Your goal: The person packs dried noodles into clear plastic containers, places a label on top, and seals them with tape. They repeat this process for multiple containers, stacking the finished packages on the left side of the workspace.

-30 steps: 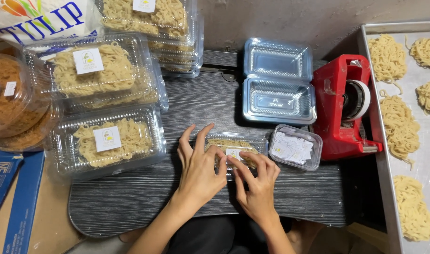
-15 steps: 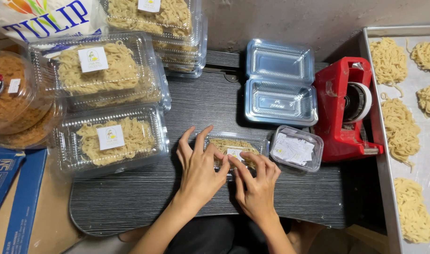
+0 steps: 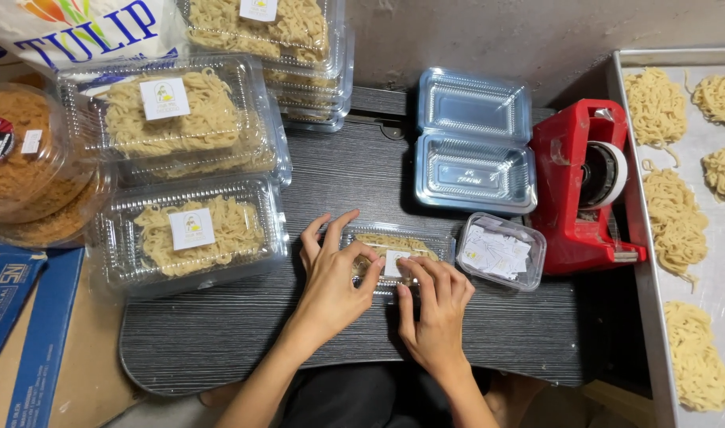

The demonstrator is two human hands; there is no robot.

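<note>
A clear plastic box of noodles [image 3: 414, 240] lies near the front of the dark table [image 3: 220, 333], with a small white label on its lid. My left hand [image 3: 331, 273] rests flat on the box's left half, fingers spread. My right hand [image 3: 435, 305] presses on the lid beside the label from the front. Both hands cover much of the box.
Packed, labelled noodle boxes [image 3: 192, 234] are stacked at left and back. An open hinged plastic box [image 3: 473, 143] sits behind. A small tub of paper labels [image 3: 501, 250] and a red tape dispenser [image 3: 584, 186] stand to the right. A metal tray [image 3: 715, 238] holds several noodle portions.
</note>
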